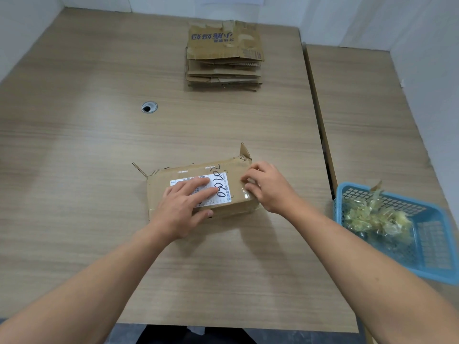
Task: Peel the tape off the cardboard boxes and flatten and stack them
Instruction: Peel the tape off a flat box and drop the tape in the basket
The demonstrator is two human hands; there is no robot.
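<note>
A small brown cardboard box [233, 170] lies on the wooden table [87, 150], with a white shipping label on top and flaps sticking up at both ends. My left hand [185, 207] presses flat on the label, its thumb against the near side. My right hand [268, 187] is at the box's right end, fingertips curled onto the clear tape [248, 193] there. At the far side of the table sits a stack of flattened cardboard boxes [224, 55].
A blue plastic basket [432, 242] with crumpled clear tape inside stands at the right, on a second table [367, 115] butted against the first. A round cable hole [149, 107] is in the tabletop at left centre. White walls close in behind.
</note>
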